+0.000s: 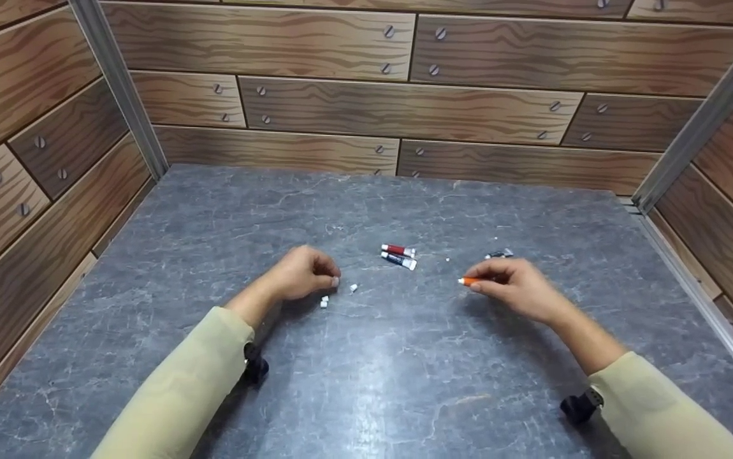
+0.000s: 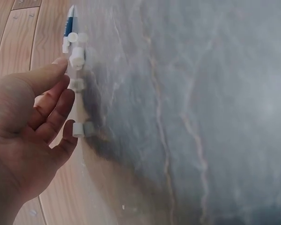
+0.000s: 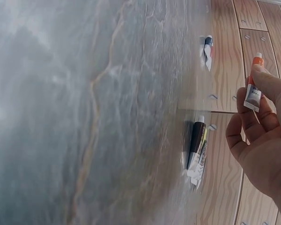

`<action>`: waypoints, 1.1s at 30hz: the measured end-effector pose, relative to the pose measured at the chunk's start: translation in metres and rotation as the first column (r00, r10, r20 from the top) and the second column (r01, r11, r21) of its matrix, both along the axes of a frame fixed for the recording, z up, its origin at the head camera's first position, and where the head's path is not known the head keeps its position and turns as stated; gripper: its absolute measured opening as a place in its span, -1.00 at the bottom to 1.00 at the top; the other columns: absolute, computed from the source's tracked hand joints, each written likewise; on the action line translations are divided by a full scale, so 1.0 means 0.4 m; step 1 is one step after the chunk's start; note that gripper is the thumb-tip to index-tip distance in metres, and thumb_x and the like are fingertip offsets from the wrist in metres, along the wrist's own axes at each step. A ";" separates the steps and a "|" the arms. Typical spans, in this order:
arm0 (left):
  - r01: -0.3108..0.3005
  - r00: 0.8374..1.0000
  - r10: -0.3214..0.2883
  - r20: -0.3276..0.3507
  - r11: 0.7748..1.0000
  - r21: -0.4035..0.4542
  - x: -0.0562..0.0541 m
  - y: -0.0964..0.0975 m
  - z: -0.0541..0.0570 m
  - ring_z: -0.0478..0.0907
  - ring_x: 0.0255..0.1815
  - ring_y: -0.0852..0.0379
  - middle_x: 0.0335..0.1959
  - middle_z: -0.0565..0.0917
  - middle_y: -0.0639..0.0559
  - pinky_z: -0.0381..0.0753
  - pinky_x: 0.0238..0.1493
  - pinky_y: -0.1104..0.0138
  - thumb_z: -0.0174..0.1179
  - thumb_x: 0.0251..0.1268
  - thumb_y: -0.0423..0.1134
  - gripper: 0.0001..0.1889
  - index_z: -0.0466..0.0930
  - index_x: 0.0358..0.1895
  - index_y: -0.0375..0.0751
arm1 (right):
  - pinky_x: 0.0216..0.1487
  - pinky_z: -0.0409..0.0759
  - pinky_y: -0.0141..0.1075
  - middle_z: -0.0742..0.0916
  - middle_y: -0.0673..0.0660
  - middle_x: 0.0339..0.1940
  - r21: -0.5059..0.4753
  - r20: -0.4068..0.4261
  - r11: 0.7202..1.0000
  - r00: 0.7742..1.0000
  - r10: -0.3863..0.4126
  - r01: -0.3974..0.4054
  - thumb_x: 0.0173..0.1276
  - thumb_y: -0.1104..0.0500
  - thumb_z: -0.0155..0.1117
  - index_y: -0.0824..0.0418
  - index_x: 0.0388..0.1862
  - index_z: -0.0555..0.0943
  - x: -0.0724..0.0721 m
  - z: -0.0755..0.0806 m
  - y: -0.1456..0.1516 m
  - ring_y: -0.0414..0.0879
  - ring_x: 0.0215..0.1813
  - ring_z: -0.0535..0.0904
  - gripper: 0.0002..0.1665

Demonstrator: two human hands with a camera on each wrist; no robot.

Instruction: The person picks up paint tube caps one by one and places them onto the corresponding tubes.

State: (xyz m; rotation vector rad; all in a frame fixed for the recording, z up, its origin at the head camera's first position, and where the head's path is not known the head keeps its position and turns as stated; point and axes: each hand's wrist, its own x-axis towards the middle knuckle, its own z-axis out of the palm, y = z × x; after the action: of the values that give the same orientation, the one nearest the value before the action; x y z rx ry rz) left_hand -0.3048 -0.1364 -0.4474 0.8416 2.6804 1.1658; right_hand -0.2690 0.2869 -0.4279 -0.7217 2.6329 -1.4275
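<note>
Pinched between the thumb and fingers of my right hand (image 1: 522, 290) is a small orange tube (image 3: 254, 96) with a white tip and a silver crimped end, held just above the table. A dark tube (image 3: 196, 143) lies beyond that hand, partly overlapping another in the right wrist view. My left hand (image 2: 30, 126) hovers low with fingers loosely bent and nothing visible between them. Small white caps (image 1: 353, 287) stand near its fingertips, one cap (image 2: 78, 130) by the little finger in the left wrist view. A red tube (image 1: 398, 250) and a blue tube (image 1: 398, 261) lie between the hands.
Tiny white specks (image 1: 447, 259) lie on the grey marbled table (image 1: 366, 357). Wood-patterned walls (image 1: 328, 44) enclose its back and sides, with metal posts (image 1: 121, 89) at the corners. Both forearms wear pale sleeves (image 1: 181, 382) with a dark wrist camera (image 1: 255, 363).
</note>
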 end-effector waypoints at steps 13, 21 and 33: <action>-0.085 0.996 0.084 0.008 0.983 0.161 0.058 0.029 0.039 0.60 -0.32 0.23 -0.33 0.78 0.07 0.59 -0.19 0.33 0.42 0.39 -0.32 -0.90 0.81 -0.14 -0.27 | -0.12 0.67 -0.42 0.82 0.21 -0.06 -0.045 0.014 0.999 1.000 0.009 -0.008 0.43 0.29 0.47 0.32 0.04 0.78 0.017 -0.004 -0.046 -0.20 -0.11 0.71 -0.76; -0.074 0.997 0.071 0.019 0.959 0.274 0.103 0.069 0.031 0.63 -0.30 0.22 -0.29 0.80 0.03 0.61 -0.18 0.34 0.41 0.39 -0.35 -0.90 0.80 -0.12 -0.29 | -0.23 0.63 -0.43 0.80 0.18 -0.16 -0.083 0.009 0.996 1.000 0.019 -0.018 0.42 0.30 0.49 0.32 -0.03 0.74 0.032 -0.013 -0.075 -0.21 -0.23 0.67 -0.80; -0.069 0.997 0.049 0.062 0.921 0.384 0.144 0.129 0.007 0.65 -0.28 0.21 -0.26 0.81 -0.02 0.63 -0.16 0.34 0.41 0.37 -0.37 -0.89 0.80 -0.11 -0.30 | -0.23 0.61 -0.45 0.79 0.25 -0.20 -0.175 -0.010 0.983 0.999 0.054 -0.055 0.41 0.37 0.46 0.41 -0.12 0.70 0.054 -0.030 -0.121 -0.25 -0.25 0.66 -0.86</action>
State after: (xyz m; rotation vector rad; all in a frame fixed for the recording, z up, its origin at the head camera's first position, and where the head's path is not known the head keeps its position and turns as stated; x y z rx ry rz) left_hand -0.2473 -0.0846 -0.4446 0.7650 2.4856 1.7430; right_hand -0.2475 0.2387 -0.4399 -0.8075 2.4929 -1.6597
